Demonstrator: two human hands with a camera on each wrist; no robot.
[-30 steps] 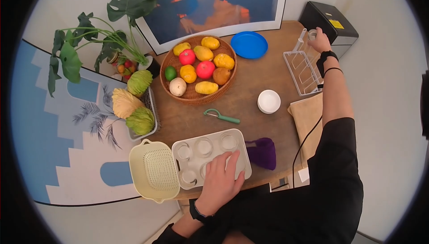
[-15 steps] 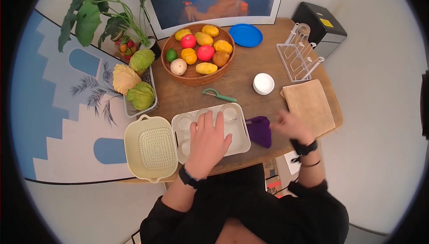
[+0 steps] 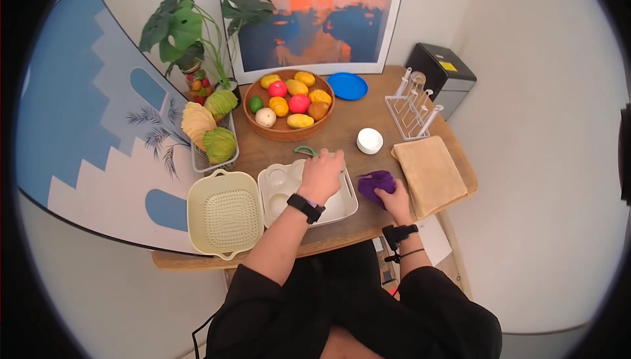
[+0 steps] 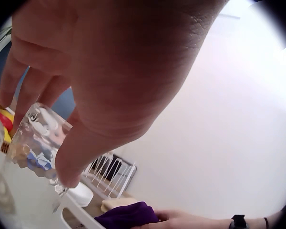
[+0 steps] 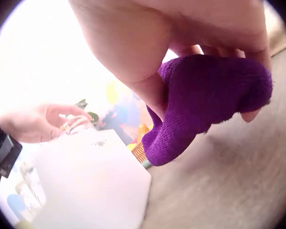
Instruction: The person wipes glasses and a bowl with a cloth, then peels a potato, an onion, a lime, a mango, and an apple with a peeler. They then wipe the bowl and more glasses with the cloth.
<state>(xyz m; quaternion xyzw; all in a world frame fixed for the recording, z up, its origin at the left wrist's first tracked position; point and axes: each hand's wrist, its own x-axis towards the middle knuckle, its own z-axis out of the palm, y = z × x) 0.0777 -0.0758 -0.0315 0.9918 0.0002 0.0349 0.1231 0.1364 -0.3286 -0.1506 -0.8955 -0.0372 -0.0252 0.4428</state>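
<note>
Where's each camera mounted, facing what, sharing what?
Head: on the head, looking forward and down at the table; shows left hand, right hand, forearms.
Left wrist: on that wrist, facing the left hand holding a glass.
Right wrist: likewise, facing the right hand gripping a purple cloth.
Wrist views share both hands and the purple cloth.

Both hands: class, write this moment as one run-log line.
left hand: grips clear glass at white tray | right hand: grips purple cloth | white bowl: on table

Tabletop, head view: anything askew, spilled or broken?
Nothing stands out: no spill or breakage visible. The purple cloth is bunched up, but the right hand grips it; the tan cloth nearby lies folded flat.
</note>
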